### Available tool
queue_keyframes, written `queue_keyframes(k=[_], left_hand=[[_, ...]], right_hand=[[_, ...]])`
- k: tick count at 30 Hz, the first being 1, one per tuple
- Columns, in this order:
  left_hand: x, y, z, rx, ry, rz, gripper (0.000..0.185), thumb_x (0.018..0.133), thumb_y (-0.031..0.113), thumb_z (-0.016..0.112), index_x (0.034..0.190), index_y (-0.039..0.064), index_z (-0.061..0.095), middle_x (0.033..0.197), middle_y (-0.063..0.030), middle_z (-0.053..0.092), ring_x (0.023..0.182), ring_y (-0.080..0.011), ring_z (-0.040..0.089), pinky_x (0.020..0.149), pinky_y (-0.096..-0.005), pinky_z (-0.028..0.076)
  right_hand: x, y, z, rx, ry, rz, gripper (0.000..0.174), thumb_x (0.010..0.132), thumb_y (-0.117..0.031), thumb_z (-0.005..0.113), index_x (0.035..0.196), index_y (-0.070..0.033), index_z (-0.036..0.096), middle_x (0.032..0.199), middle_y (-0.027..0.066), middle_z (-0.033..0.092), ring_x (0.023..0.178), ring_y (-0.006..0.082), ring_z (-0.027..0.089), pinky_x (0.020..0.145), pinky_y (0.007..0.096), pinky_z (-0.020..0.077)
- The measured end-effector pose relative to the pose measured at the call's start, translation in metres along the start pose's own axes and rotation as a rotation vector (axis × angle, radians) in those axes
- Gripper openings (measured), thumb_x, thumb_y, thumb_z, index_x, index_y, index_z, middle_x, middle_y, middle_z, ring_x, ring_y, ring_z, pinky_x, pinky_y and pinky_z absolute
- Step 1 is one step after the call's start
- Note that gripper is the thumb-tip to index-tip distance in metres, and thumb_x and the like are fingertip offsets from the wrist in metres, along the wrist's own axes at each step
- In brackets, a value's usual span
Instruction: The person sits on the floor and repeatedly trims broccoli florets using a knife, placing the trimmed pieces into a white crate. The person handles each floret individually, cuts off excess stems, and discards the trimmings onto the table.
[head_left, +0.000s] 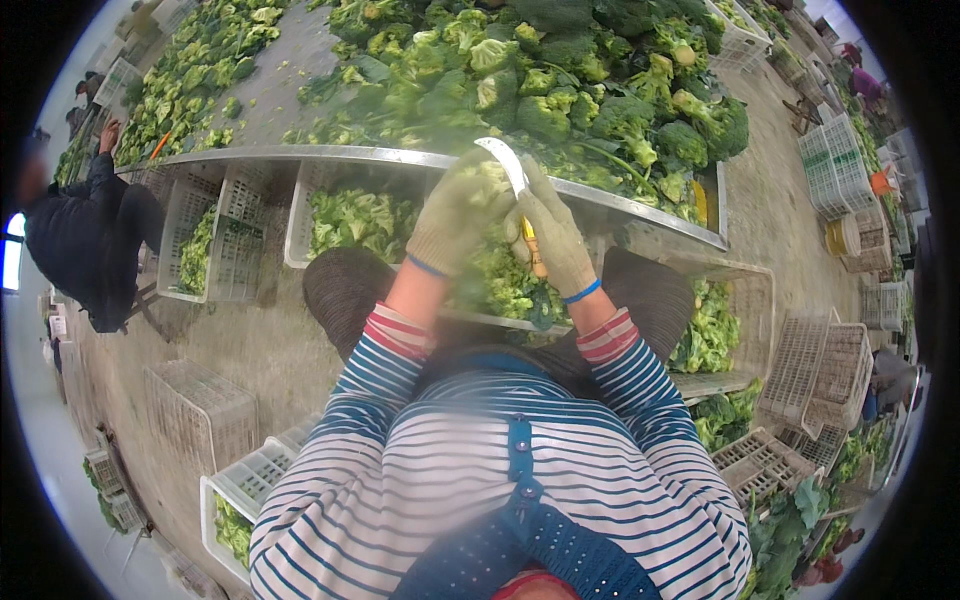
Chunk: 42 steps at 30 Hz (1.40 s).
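My right hand (559, 244), in a pale knit glove with a blue cuff, grips a curved knife (508, 162). Its yellow-orange handle runs down through the fist, and the bright hooked blade points up and to the left. Close beside it, my gloved left hand (442, 221) is closed around a pale green broccoli piece (491, 182), partly hidden and blurred. Both hands are above the near metal edge of a sorting table (277, 152). Whole broccoli heads (551, 112) are heaped just beyond them. Below, between my knees, cut broccoli florets (506, 289) fill a crate.
A crate of florets (360, 225) stands under the table edge at left, another crate (754, 300) by my right knee. A seated person (94, 232) works at far left near an orange-handled tool (160, 145). Stacked plastic crates (817, 371) stand at right; a crate (201, 412) sits behind left.
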<state>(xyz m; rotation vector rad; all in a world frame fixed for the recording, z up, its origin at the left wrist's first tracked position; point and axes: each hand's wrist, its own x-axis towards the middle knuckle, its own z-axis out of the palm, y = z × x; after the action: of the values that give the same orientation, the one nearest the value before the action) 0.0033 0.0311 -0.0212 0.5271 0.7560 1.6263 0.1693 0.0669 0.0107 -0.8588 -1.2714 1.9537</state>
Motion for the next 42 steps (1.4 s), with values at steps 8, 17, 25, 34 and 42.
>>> queue_keyframes(k=[8,17,25,34,42], left_hand=[[-0.005,-0.030,-0.079,0.003,0.248,0.191,0.031,0.096,0.008,0.065,0.126,0.006,0.060,0.126,-0.0157,0.063,0.112,-0.0278,0.066,0.089,-0.0361,0.060],[0.045,0.007,-0.164,-0.167,0.910,0.082,0.049,0.098,0.031,0.064,0.140,0.007,0.054,0.122,-0.0127,0.064,0.100,-0.0281,0.066,0.089,-0.0402,0.054],[0.085,0.060,-0.111,1.235,0.692,0.610,0.051,0.089,0.022,0.075,0.135,0.003,0.061,0.133,-0.0167,0.061,0.110,-0.0286,0.064,0.096,-0.0380,0.052],[0.155,0.080,-0.117,1.107,0.761,0.325,0.037,0.082,0.028,0.080,0.111,0.005,0.072,0.098,-0.0133,0.072,0.092,-0.0293,0.068,0.087,-0.0392,0.054],[0.037,0.053,0.001,1.323,0.093,0.948,0.039,0.075,0.014,0.087,0.110,0.006,0.072,0.128,-0.0144,0.061,0.116,-0.0250,0.060,0.100,-0.0368,0.050]], right_hand=[[0.000,0.013,0.000,-0.075,0.120,-0.021,0.050,0.109,-0.025,0.045,0.155,-0.007,0.040,0.073,0.0022,0.059,0.050,0.0066,0.049,0.043,0.0212,0.0399],[-0.005,0.031,-0.016,-0.110,0.268,-0.021,0.035,0.108,-0.029,0.048,0.131,-0.007,0.061,0.072,-0.0008,0.059,0.051,0.0047,0.050,0.043,0.0211,0.0353],[-0.005,0.035,-0.034,-0.188,0.365,0.006,0.041,0.109,-0.030,0.048,0.140,-0.005,0.054,0.075,0.0000,0.059,0.051,0.0047,0.051,0.044,0.0208,0.0412],[-0.012,0.029,-0.021,-0.210,0.327,-0.032,0.039,0.108,-0.024,0.049,0.139,-0.001,0.054,0.075,0.0009,0.060,0.049,0.0056,0.050,0.042,0.0207,0.0369],[0.039,-0.007,0.013,-0.089,0.321,-0.053,0.042,0.099,-0.026,0.069,0.132,-0.005,0.057,0.077,-0.0006,0.060,0.049,0.0046,0.048,0.040,0.0201,0.0357]])
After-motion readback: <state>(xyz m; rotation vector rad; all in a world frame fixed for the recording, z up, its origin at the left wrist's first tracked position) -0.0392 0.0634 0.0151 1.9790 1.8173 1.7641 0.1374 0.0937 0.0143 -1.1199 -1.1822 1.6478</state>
